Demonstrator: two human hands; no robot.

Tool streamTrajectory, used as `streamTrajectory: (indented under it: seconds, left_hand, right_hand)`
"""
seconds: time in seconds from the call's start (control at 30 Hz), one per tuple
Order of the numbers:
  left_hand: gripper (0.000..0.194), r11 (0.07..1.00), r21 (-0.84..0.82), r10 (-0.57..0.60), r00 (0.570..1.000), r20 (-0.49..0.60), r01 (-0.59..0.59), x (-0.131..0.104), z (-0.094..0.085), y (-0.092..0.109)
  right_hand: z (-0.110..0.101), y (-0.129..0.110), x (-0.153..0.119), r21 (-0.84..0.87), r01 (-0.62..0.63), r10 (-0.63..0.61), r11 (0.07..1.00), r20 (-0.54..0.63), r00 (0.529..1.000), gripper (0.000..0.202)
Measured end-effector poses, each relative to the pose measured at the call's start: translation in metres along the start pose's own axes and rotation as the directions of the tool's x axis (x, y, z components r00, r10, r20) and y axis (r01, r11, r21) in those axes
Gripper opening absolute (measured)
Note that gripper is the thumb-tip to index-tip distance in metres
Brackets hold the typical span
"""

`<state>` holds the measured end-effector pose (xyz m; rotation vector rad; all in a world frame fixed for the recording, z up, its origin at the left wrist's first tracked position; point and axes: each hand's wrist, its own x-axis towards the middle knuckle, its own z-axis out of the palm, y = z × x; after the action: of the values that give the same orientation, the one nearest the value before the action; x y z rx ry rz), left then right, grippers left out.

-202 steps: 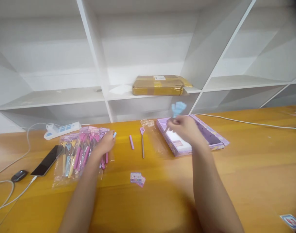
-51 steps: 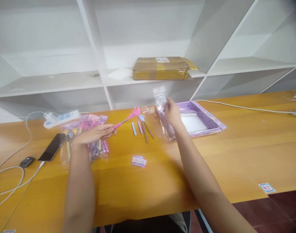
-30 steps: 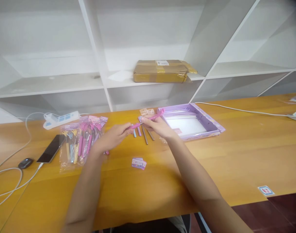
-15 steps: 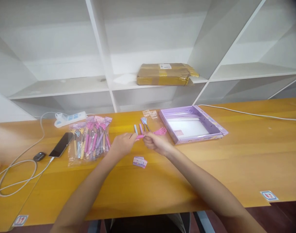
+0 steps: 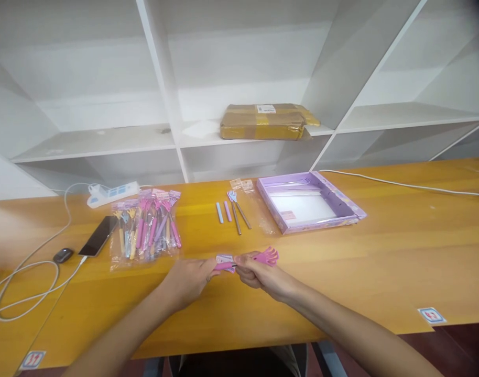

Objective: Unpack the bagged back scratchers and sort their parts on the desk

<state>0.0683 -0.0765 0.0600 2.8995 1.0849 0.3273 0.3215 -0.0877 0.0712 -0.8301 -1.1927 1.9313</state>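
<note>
Both of my hands grip one pink hand-shaped back scratcher (image 5: 266, 256) low over the table. My left hand (image 5: 190, 283) is closed around its pink handle. My right hand (image 5: 259, 273) pinches the metal rod, with the clawed head sticking out to the right. Just behind and below the hands are small printed cards (image 5: 225, 259), partly covered. Farther back lie a light blue handle sleeve (image 5: 219, 212), a purple handle sleeve (image 5: 227, 211) and metal rods with blue and purple claw heads (image 5: 232, 196).
Bagged back scratchers (image 5: 149, 225) lie at left, near a phone (image 5: 98, 236), a black earbud-like case (image 5: 63, 255), white cables and a power strip (image 5: 112, 193). A purple open box (image 5: 322, 228) stands back right. A taped carton (image 5: 263, 123) rests on the shelf.
Both hands have come toward me with the pink back scratcher, from beside the loose handles to over the printed cards. The loose handles and rods are now uncovered.
</note>
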Motion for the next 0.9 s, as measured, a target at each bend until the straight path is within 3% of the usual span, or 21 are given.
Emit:
streamTrajectory:
  seconds: [0.17,0.3,0.6,0.8,0.9]
  left_hand:
    - [0.025,0.985,0.158,0.085,0.988,-0.131,-0.064,-0.007,0.0,0.022]
    - [0.025,0.966,0.234,0.143,0.983,-0.117,-0.112,-0.008,0.008,0.041]
    - [0.026,0.985,0.124,0.119,0.993,-0.013,-0.117,-0.017,0.016,0.044]
    - [0.026,0.991,0.013,0.133,0.978,0.162,-0.137,-0.027,0.013,0.054]
    - [0.027,0.992,-0.093,0.104,0.969,0.224,-0.085,-0.041,0.006,0.04]
  right_hand:
    - [0.003,0.014,-0.003,-0.047,-0.074,0.075,0.996,0.017,0.997,0.072]
    - [0.014,0.029,-0.007,0.052,-0.157,0.156,0.986,0.024,0.987,0.075]
    - [0.029,0.052,-0.027,0.335,-0.341,0.319,0.878,0.122,0.94,0.066]
    - [0.041,0.062,-0.047,0.311,-0.245,0.237,0.918,0.063,0.97,0.069]
    - [0.026,0.058,-0.061,0.296,-0.215,0.216,0.931,0.031,0.976,0.07]
